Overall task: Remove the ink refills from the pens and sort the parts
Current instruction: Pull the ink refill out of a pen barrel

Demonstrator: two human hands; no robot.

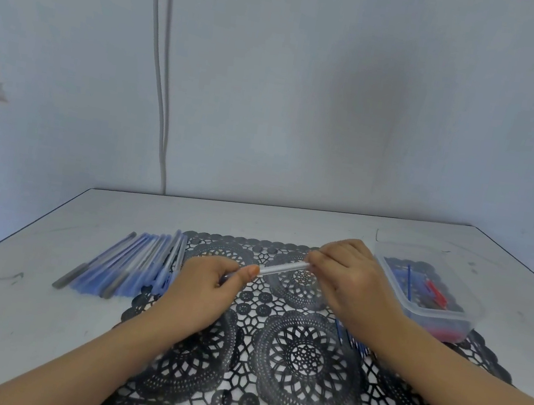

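I hold one clear pen point(283, 269) between both hands, above the far middle of the black lace mat point(305, 357). It slants from near left up to far right. My left hand point(208, 283) is curled round its nearer end, thumb laid along the barrel and pointing right, knuckles up, with the forearm running in from the near left. My right hand point(348, 277) pinches the farther end with bent fingers, back of the hand up, wrist angled back toward the near right. Left of the mat, a row of pale blue pens point(132, 262) lies side by side on the white table point(15, 321). Just right of my right hand stands a clear plastic tub point(437, 326) with blue and red parts inside. A few thin blue refills point(342, 335) lie on the mat, partly hidden under my right wrist.
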